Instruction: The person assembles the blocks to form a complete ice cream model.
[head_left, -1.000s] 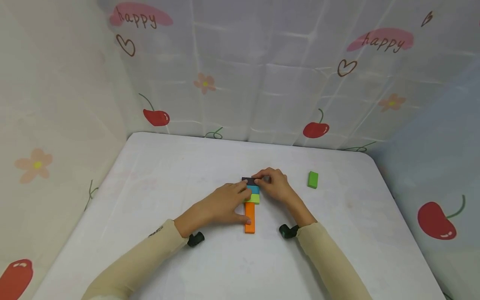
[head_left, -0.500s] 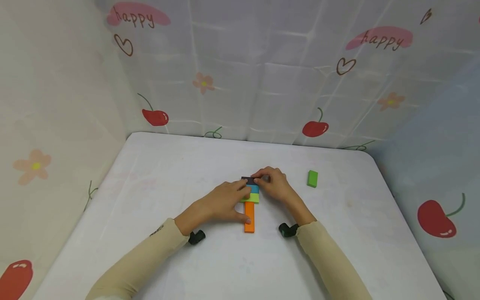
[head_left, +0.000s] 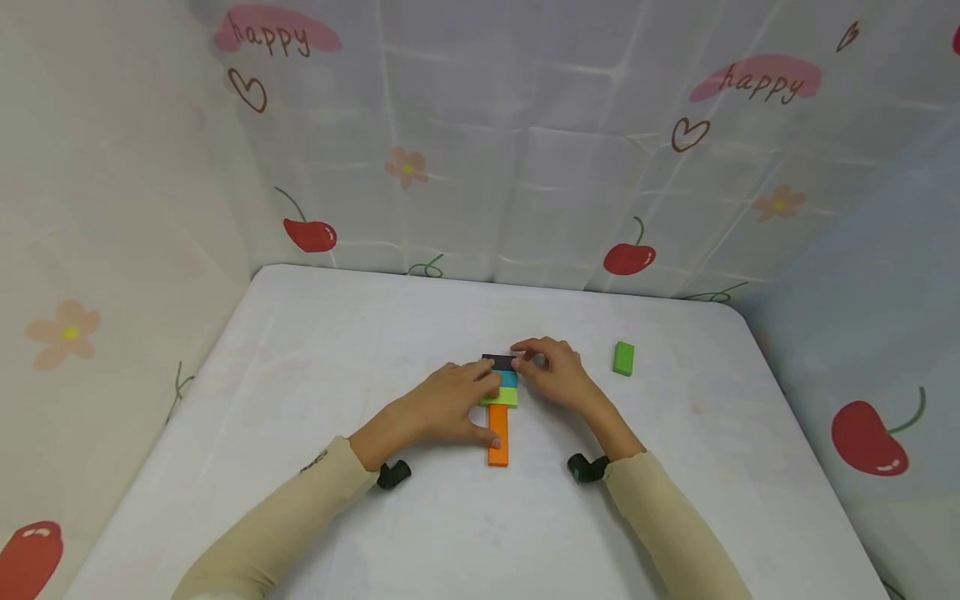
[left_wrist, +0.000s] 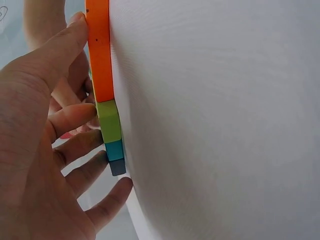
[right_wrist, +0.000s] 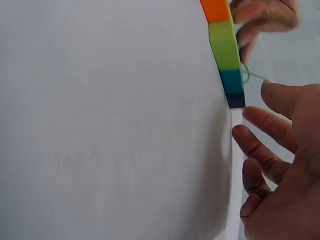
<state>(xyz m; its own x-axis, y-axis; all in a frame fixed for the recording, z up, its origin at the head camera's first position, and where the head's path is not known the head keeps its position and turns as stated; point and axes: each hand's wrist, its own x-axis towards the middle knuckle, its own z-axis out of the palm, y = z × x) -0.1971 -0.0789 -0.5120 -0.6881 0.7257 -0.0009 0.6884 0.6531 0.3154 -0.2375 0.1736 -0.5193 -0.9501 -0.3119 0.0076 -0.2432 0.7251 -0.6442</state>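
Observation:
Several coloured blocks lie flat and touching in the middle of the table in the head view. A lengthwise orange block (head_left: 501, 423) is nearest the person; beyond it, crosswise, come a lime-green block (head_left: 508, 397), a blue block (head_left: 509, 379) and a black block (head_left: 502, 362). My left hand (head_left: 448, 404) rests along their left side with fingers spread, thumb at the orange block and fingertips by the others. Beside the black block's right end is my right hand (head_left: 557, 377); in the right wrist view its loosely bent fingers (right_wrist: 267, 122) hold nothing.
A separate green block (head_left: 623, 358) lies on the white table (head_left: 360, 325) to the right of the right hand. Printed curtains (head_left: 465, 150) stand behind and at the sides. A black device (head_left: 393, 474) sits at each wrist, just past the sleeve.
My right hand has shifted slightly right, its fingers coming away from the black block. The left hand and the blocks stay where they were.

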